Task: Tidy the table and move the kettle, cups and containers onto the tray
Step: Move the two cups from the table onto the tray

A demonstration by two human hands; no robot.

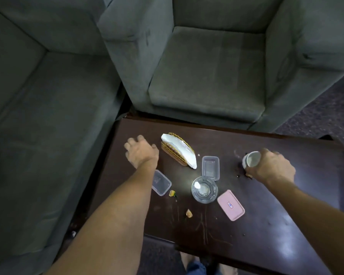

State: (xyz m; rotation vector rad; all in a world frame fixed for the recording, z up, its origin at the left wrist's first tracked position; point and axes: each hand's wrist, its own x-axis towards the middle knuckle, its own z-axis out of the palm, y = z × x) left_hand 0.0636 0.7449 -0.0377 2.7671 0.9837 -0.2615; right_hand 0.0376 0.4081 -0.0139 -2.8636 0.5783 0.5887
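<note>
My right hand grips a white cup at the right side of the dark wooden table; the cup is tilted, its mouth facing me. My left hand hovers open over the table's far left corner, holding nothing. A clear rectangular container stands in the middle. In front of it sits a round glass cup. A pink lid lies to the right of the glass. Another clear container or lid lies partly under my left forearm. No kettle or tray is in view.
A gold wire holder with white napkins stands beside my left hand. Food scraps and crumbs lie on the table, with dark bits near the cup. Grey sofas border the table at the back and left.
</note>
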